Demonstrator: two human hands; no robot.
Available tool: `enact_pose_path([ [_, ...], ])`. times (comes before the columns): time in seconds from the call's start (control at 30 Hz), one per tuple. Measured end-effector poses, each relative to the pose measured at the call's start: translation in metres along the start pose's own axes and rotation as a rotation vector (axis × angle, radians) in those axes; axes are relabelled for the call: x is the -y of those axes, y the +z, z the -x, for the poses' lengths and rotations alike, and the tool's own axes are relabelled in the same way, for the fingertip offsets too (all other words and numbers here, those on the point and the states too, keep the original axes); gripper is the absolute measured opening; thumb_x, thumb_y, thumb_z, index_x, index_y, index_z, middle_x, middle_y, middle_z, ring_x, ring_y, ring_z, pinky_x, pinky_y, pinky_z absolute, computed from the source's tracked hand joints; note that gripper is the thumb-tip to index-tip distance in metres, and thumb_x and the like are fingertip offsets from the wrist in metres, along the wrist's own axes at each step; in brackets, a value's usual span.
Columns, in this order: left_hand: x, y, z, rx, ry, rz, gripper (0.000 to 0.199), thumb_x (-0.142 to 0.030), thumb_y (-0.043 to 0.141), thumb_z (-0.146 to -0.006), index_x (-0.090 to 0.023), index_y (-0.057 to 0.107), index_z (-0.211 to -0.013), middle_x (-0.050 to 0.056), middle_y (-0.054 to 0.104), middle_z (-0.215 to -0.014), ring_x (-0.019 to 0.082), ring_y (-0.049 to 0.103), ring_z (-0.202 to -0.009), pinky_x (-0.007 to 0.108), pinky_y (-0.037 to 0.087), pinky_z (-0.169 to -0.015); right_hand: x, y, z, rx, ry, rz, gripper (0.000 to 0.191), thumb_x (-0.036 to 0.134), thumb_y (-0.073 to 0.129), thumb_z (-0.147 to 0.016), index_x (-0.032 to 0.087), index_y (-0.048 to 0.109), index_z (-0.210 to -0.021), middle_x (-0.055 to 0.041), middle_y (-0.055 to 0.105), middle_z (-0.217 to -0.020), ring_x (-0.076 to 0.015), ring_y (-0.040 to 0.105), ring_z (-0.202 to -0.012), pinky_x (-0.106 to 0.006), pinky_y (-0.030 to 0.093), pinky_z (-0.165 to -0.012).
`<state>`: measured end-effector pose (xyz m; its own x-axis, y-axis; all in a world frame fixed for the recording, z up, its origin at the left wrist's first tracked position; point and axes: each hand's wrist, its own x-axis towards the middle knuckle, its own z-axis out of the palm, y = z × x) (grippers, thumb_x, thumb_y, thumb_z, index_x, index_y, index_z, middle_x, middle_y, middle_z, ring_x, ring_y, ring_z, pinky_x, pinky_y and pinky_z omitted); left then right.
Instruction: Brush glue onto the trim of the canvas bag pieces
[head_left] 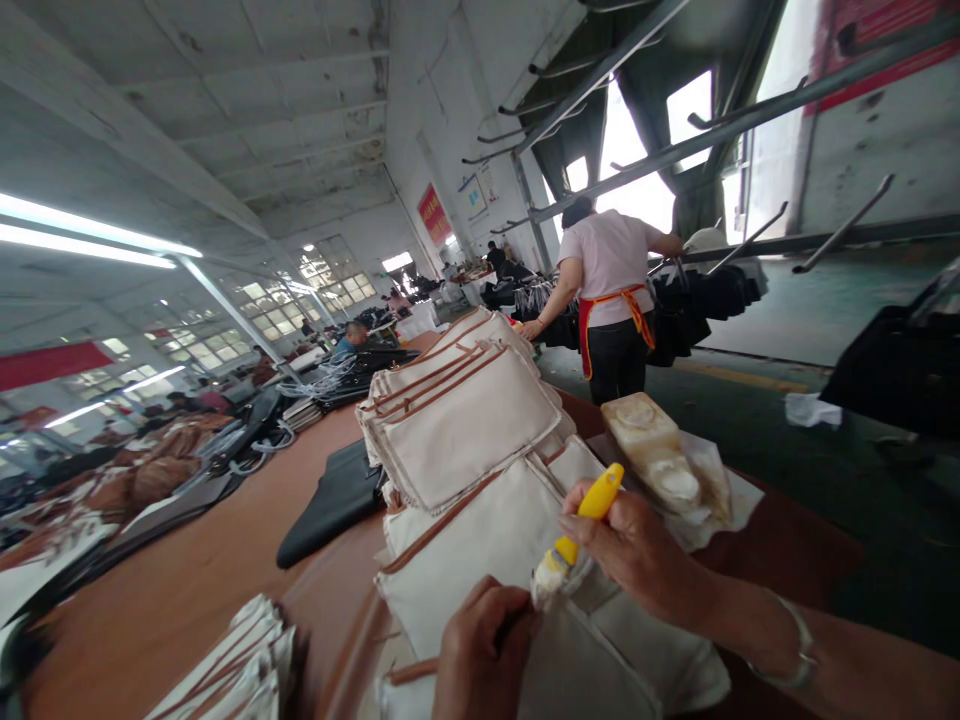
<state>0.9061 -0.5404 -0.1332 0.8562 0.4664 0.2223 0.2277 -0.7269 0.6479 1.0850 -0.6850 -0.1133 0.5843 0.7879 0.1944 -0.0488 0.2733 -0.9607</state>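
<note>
With our right hand (637,550) we grip the yellow-handled brush (592,505) over the near cream pieces (480,530), our left hand's (484,650) fingers curled beside its bristles, their hold unclear.

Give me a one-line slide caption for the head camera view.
Right hand holds a yellow brush over cream fabric pieces, left hand close by.

A person (609,255) in a pink shirt and red apron stands, back turned, beside a metal rack (720,135), one arm stretched towards it. Black bags (709,300) hang there. A crumpled white scrap (812,410) lies on the green floor (750,355). On the left are bright tube lights (97,227), a red banner (52,365) and paned windows (337,275) farther back.
</note>
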Motion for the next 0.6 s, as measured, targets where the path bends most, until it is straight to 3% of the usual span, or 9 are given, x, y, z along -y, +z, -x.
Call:
enact_pose_path([
  [0.17, 0.002, -0.001, 0.008, 0.002, 0.335, -0.177, 0.01, -0.019, 0.056, -0.092, -0.022, 0.065, -0.091, 0.003, 0.065, -0.079, 0.013, 0.065, -0.072, 0.02, 0.051, -0.065, -0.004, -0.01, -0.007, -0.143, -0.063, 0.013, 0.023, 0.041, 0.064, -0.088, 0.019, 0.056, -0.088, 0.0068, 0.037, -0.054, -0.0099, 0.031, -0.047, -0.023, 0.021, -0.042],
  [0.23, 0.003, -0.001, 0.011, -0.013, 0.434, -0.218, 0.01, -0.015, 0.057, -0.091, -0.022, 0.063, -0.094, 0.003, 0.065, -0.079, 0.014, 0.065, -0.073, 0.02, 0.052, -0.064, -0.005, -0.012, -0.01, -0.132, -0.062, -0.058, 0.024, 0.041, 0.063, -0.088, 0.019, 0.054, -0.086, 0.0077, 0.036, -0.052, -0.009, 0.028, -0.045, -0.023, 0.019, -0.042],
  [0.33, 0.003, 0.001, 0.015, -0.053, 0.476, -0.257, 0.01, -0.012, 0.057, -0.089, -0.022, 0.06, -0.091, 0.003, 0.063, -0.078, 0.013, 0.063, -0.069, 0.019, 0.05, -0.061, -0.004, -0.008, -0.008, -0.026, 0.01, -0.122, 0.029, 0.044, 0.064, -0.088, 0.019, 0.05, -0.083, 0.0086, 0.035, -0.05, -0.0077, 0.025, -0.044, -0.022, 0.017, -0.042],
  [0.5, 0.003, 0.006, 0.019, -0.085, 0.472, -0.271, 0.011, -0.012, 0.053, -0.091, -0.022, 0.055, -0.087, 0.002, 0.06, -0.077, 0.013, 0.061, -0.068, 0.02, 0.048, -0.059, 0.009, -0.008, 0.006, 0.258, 0.107, -0.07, 0.03, 0.046, 0.061, -0.09, 0.018, 0.052, -0.084, 0.0089, 0.033, -0.05, -0.0071, 0.025, -0.042, -0.022, 0.016, -0.041],
  [0.6, 0.001, 0.008, 0.02, -0.107, 0.478, -0.266, 0.011, -0.014, 0.052, -0.092, -0.022, 0.054, -0.087, 0.002, 0.06, -0.076, 0.014, 0.06, -0.069, 0.021, 0.047, -0.059, 0.019, -0.014, 0.008, 0.254, 0.091, -0.011, 0.03, 0.046, 0.06, -0.092, 0.018, 0.053, -0.083, 0.008, 0.034, -0.052, -0.0072, 0.025, -0.043, -0.023, 0.015, -0.042],
])
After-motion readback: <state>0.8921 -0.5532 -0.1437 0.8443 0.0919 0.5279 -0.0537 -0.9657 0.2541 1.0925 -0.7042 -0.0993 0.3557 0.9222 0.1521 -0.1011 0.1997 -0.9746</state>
